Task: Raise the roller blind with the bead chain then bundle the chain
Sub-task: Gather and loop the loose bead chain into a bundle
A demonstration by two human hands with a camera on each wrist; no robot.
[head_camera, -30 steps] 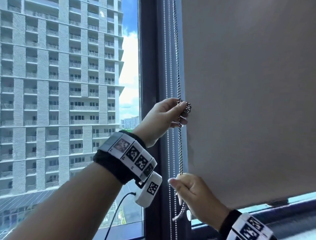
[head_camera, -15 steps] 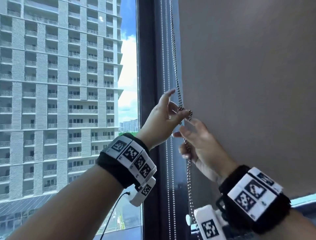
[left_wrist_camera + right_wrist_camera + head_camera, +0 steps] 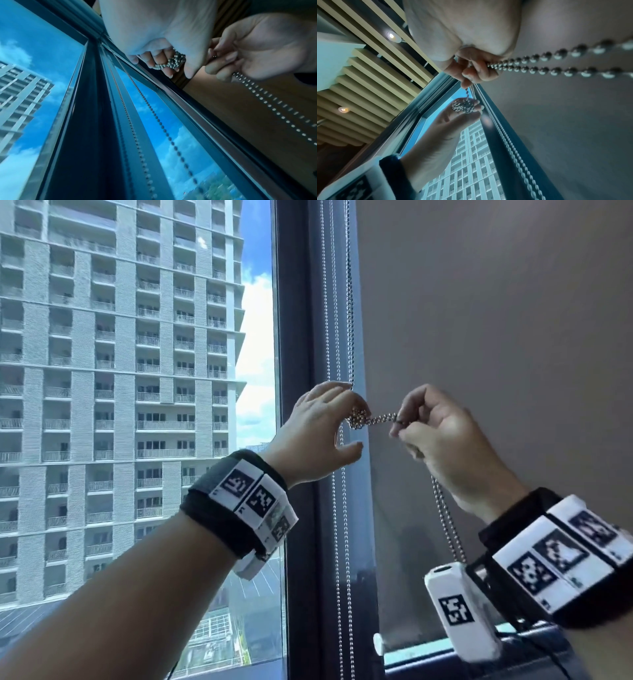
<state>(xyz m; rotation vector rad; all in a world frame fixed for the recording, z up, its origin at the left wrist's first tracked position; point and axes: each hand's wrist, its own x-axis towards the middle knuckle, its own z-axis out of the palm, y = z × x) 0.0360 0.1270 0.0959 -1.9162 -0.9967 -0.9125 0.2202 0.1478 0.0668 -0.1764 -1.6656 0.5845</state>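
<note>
A grey roller blind (image 3: 496, 354) covers most of the right window pane. Its silver bead chain (image 3: 349, 302) hangs along the dark frame. My left hand (image 3: 329, 426) pinches a small wound bundle of chain (image 3: 358, 419), also seen as the bundle (image 3: 176, 60) and the bundle (image 3: 463, 105) from the wrists. My right hand (image 3: 442, 433) grips a short taut stretch of doubled chain (image 3: 385, 418) running sideways from the bundle. The loose doubled chain (image 3: 445, 522) hangs down from under that hand, seen close as the chain (image 3: 556, 60).
The dark window frame (image 3: 298, 371) stands upright between the panes, with two more bead strands (image 3: 337, 542) running down it. A tall building (image 3: 120, 371) shows through the left glass. The blind's bottom bar end (image 3: 378, 643) sits low, above the sill.
My right hand rose from low on the chain to the level of the left hand, then pulled the chain out sideways to the right of the bundle. The left hand stayed on the bundle.
</note>
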